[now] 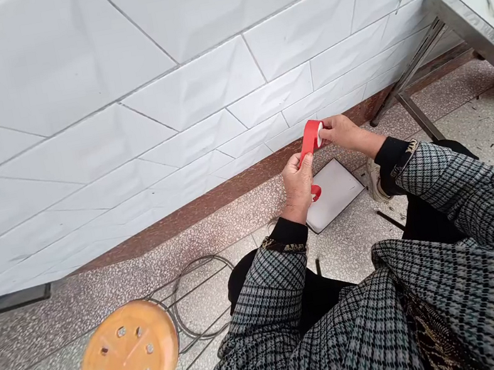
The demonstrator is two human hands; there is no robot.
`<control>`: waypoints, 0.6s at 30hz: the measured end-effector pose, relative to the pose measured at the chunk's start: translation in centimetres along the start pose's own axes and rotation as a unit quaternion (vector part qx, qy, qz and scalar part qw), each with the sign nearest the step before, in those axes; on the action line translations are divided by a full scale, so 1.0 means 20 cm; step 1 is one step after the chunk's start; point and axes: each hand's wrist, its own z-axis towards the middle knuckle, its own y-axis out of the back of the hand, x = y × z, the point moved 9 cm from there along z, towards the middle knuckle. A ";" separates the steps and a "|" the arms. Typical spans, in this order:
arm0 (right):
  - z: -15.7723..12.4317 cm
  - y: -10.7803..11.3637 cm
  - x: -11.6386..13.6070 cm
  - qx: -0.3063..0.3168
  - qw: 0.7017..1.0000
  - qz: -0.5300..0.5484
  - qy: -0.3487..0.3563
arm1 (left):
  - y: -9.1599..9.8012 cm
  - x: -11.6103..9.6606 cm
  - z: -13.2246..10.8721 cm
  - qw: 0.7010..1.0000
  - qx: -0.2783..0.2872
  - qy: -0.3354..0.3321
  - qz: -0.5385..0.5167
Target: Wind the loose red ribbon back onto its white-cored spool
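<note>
My right hand (341, 132) is closed around a roll of red tape (312, 136), held up in front of the white tiled wall. My left hand (298, 187) pinches the loose end of the red tape strip (315, 191), which runs from the roll down to its fingers and curls below them. Both arms wear checked sleeves with black cuffs. Below the hands, a white flat board (339, 194) lies on the speckled floor.
An orange round stool (129, 361) with a wire frame lies tipped on the floor at the lower left. A metal table (477, 23) with angled legs stands at the upper right. A brown skirting strip runs along the wall's foot.
</note>
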 end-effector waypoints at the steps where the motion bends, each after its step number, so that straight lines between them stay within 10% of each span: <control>1: 0.00 0.00 -0.01 -0.003 0.999 0.036 -0.028 | -0.01 0.00 0.00 1.000 0.012 0.002 -0.001; 18: -0.18 -0.27 -0.08 0.157 0.873 0.382 -0.259 | -0.02 0.04 0.01 0.999 0.032 0.021 0.024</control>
